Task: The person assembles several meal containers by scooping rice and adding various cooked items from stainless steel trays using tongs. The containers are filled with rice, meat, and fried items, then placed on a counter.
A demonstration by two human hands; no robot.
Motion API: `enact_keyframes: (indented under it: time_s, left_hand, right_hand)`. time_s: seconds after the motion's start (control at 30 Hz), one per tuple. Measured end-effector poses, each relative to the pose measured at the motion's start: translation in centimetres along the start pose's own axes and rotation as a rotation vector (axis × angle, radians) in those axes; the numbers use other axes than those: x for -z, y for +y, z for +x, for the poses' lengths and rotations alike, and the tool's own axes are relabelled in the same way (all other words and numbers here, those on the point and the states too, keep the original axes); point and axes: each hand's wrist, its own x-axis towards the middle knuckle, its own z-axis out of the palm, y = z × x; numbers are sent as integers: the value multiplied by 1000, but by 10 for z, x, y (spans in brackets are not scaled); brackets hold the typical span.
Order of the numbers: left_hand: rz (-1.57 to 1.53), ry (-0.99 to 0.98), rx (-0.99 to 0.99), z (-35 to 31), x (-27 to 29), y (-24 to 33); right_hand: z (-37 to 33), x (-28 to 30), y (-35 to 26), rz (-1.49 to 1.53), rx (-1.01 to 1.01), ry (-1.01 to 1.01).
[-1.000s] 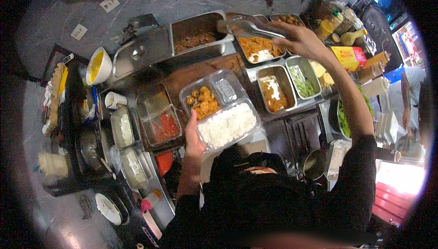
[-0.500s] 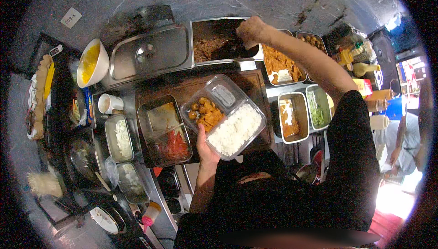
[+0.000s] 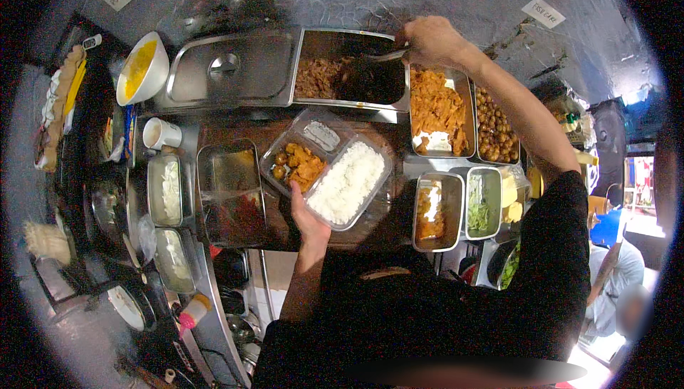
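My left hand (image 3: pixel 311 219) grips the near corner of a clear plastic takeaway tray (image 3: pixel 379 180), its thumb over the rim. White rice (image 3: pixel 345 184) fills the large compartment. Orange saucy meat pieces (image 3: pixel 308 168) and small brown balls share another, while the small far compartment (image 3: pixel 322 135) looks bare. Over the far right rim of a deep steel pan (image 3: pixel 349 99), my right hand (image 3: pixel 434 41) is closed round the handle of a metal serving utensil (image 3: pixel 387 55). Its working end is lost in the pan's shadow, so its kind is unclear. Shredded brown meat (image 3: pixel 319 79) lies in the pan's left part.
A steel lid (image 3: pixel 224 68) covers the neighbouring pan. To the right stand pans of orange meat (image 3: pixel 440 104), brown balls (image 3: pixel 496 129) and shredded greens (image 3: pixel 483 211). A clear tub (image 3: pixel 231 175) sits on the wooden board left of the tray. A person (image 3: pixel 623 268) is at far right.
My right hand has drawn back rightward from over the meat pan toward its rim, and the utensil now shows. The view has shifted; the left hand still holds the tray.
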Motion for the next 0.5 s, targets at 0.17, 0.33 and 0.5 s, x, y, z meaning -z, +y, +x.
enact_keyframes:
  time_s: [0.17,0.33,0.5]
  left_hand:
    - [-48,41,-61,14,7,-20]
    - [-132,23,-81,15,20,-28]
    - [-152,50,-83,25,24,-32]
  right_hand:
    - [-24,43,19,-38,-36,44]
    - [-68,112,-8,229,-18,-26]
    - [-109,116,-38,351,191,-68]
